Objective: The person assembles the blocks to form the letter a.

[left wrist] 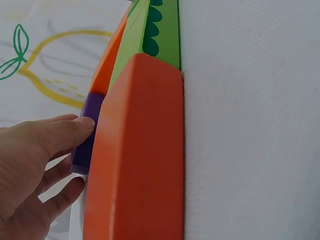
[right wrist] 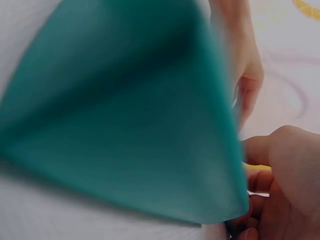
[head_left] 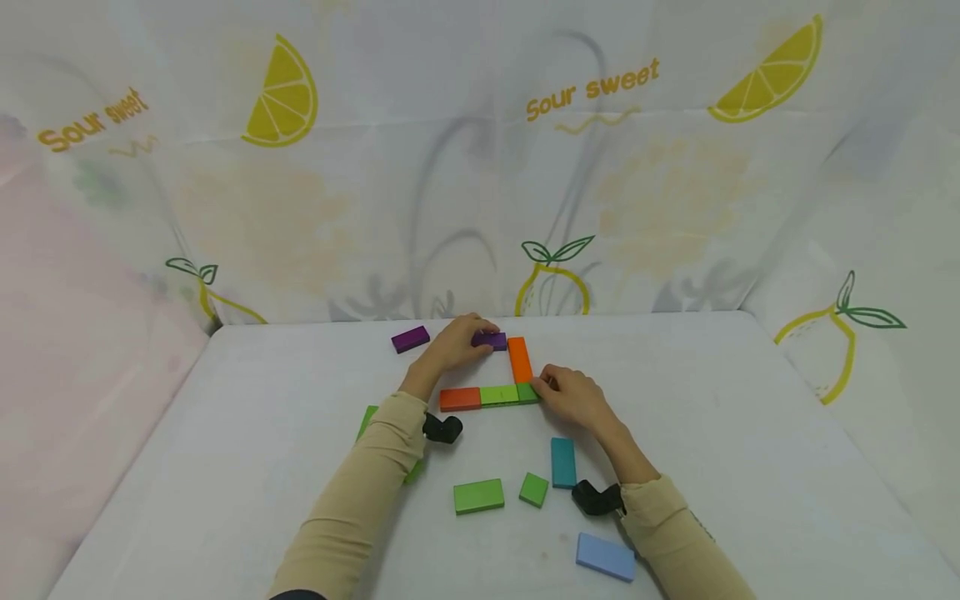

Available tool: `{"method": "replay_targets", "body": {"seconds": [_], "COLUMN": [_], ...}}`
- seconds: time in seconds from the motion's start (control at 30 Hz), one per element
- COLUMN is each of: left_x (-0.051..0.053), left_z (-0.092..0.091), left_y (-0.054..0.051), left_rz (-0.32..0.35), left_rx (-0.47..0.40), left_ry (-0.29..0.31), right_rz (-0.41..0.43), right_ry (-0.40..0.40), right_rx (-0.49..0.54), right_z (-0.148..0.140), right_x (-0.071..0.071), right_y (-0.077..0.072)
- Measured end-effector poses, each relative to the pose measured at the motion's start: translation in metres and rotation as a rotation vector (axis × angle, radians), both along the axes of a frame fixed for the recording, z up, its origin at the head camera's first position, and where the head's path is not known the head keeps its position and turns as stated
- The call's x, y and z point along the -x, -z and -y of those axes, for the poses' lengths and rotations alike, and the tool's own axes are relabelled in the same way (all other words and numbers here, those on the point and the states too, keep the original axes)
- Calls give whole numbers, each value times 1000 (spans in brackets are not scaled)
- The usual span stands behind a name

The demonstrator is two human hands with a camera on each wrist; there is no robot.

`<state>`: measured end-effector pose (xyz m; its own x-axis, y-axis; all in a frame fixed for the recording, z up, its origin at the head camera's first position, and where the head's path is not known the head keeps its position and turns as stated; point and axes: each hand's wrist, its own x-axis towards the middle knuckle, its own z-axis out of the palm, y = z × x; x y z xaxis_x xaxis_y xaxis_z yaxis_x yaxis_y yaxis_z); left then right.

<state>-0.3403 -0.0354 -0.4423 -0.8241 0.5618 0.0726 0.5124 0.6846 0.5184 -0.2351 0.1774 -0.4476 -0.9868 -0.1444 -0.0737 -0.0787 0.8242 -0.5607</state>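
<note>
My left hand [head_left: 456, 343] pinches a purple block [head_left: 491, 341] at the left of the upper end of an upright orange block [head_left: 520, 360]. In the left wrist view the thumb of my left hand [left wrist: 35, 155] lies on the purple block [left wrist: 86, 135]. Below, a row joins a red-orange block [head_left: 460, 399], a light green block [head_left: 498, 395] and a darker green block [head_left: 527, 393]. My right hand [head_left: 573, 396] touches the right end of that row with loosely bent fingers. A large teal block [right wrist: 125, 120] hides part of my right hand [right wrist: 287, 175] in the right wrist view.
Another purple block [head_left: 410, 339] lies at the back left. Nearer to me are a green rectangular block [head_left: 478, 497], a green square block [head_left: 533, 490], a teal block [head_left: 563, 462] and a light blue block [head_left: 605, 557]. My left sleeve partly covers more green pieces [head_left: 367, 421].
</note>
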Motion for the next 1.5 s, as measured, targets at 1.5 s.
{"method": "replay_targets", "body": {"seconds": [1.5], "left_x": [-4], "left_z": [21], "left_y": [-3], "left_rz": [-28], "left_rx": [-69], "left_ry": [-85], "right_rz": [-22], "right_ry": [-23], "right_rx": [8], "right_z": [-1], "right_x": [-2], "right_y": [2]}}
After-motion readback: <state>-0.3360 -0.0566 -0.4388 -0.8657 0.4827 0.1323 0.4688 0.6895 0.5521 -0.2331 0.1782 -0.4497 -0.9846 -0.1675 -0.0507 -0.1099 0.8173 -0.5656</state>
